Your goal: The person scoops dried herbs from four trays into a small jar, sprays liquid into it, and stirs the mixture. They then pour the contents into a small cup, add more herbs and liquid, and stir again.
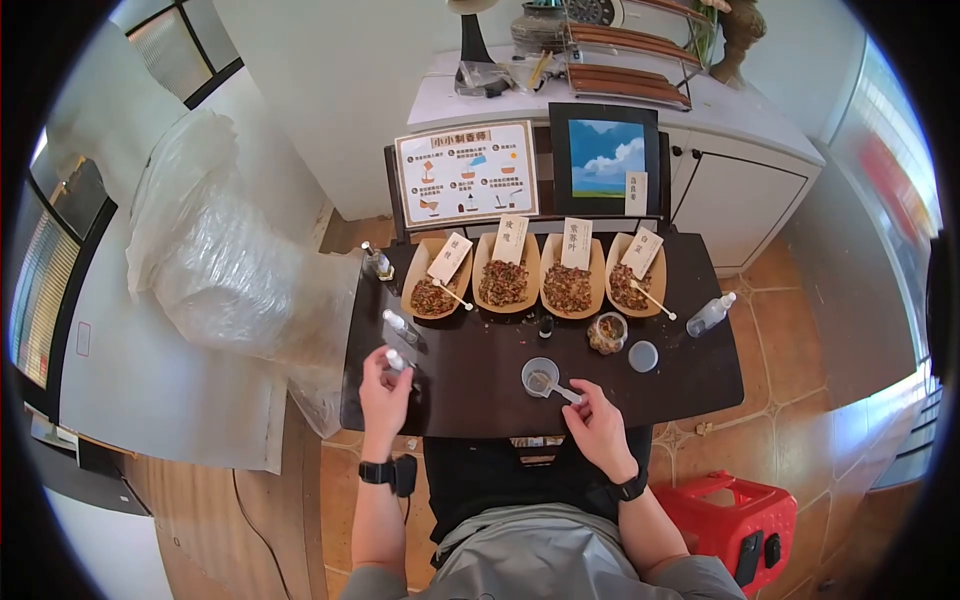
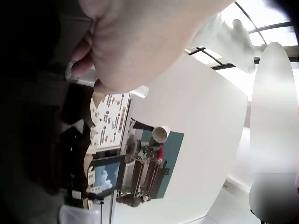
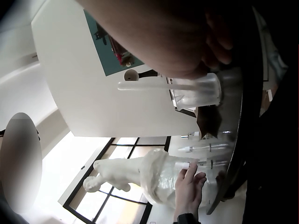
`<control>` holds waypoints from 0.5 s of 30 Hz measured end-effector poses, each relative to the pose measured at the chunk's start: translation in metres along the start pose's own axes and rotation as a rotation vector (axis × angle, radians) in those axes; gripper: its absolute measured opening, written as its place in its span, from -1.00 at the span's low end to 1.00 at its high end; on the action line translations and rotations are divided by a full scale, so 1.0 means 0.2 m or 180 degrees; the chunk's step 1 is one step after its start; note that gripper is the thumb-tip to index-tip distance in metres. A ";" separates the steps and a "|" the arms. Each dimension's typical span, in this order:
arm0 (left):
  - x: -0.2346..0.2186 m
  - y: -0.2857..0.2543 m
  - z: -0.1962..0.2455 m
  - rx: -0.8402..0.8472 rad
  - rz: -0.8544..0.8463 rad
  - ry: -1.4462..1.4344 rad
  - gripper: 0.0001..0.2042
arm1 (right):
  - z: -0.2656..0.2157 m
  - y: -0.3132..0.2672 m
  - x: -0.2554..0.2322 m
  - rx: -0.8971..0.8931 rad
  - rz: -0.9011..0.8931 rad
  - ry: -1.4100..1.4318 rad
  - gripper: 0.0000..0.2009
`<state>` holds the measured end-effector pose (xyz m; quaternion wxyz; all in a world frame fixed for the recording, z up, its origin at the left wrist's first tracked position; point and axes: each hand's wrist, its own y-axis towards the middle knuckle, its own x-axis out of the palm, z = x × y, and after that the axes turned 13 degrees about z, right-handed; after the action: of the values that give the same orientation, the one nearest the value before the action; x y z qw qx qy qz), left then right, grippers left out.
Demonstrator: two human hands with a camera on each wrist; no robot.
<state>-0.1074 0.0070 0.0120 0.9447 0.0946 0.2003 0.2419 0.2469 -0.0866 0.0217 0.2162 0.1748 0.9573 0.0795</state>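
In the head view my left hand [image 1: 385, 400] holds a small clear spray bottle [image 1: 397, 360] with a white top between thumb and fingers, at the table's left side. The right wrist view also shows that bottle's white top [image 3: 181, 165] at the fingertips. My right hand [image 1: 598, 430] is at the table's front edge, fingers loosely bent beside a clear plastic cup [image 1: 527, 377]. A pale, long-handled spoon [image 1: 562, 390] stands in the cup. In the right wrist view its handle [image 3: 145, 86] rises free above the cup, with the hand close at the cup's side.
Across the dark table [image 1: 480, 400] stand several paper trays [image 1: 407, 290] of dried bits with label cards. A jar [image 1: 607, 333], a round lid [image 1: 643, 356], a tiny dark bottle [image 1: 546, 326] and more bottles [image 1: 710, 315] stand around. Behind is an instruction board [image 1: 468, 175]; a red stool [image 1: 690, 500] is right.
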 end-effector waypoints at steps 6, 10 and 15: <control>0.20 -0.28 0.18 -0.0053 -0.0652 -0.0459 -0.54 | 0.04 0.00 0.01 -0.0082 0.0071 -0.0001 -0.56; 0.32 -0.32 0.26 0.0155 -0.0989 -0.0313 -0.56 | 0.02 0.00 0.01 0.0041 0.0071 -0.0039 -0.59; 0.38 -0.34 0.30 0.0174 -0.1131 -0.0491 -0.54 | 0.04 0.00 0.01 0.0037 0.0111 -0.0026 -0.60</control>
<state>0.0086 -0.0192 0.0217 0.9822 0.1015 0.1474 0.0578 0.2487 -0.0853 0.0144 0.2176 0.1931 0.9536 0.0770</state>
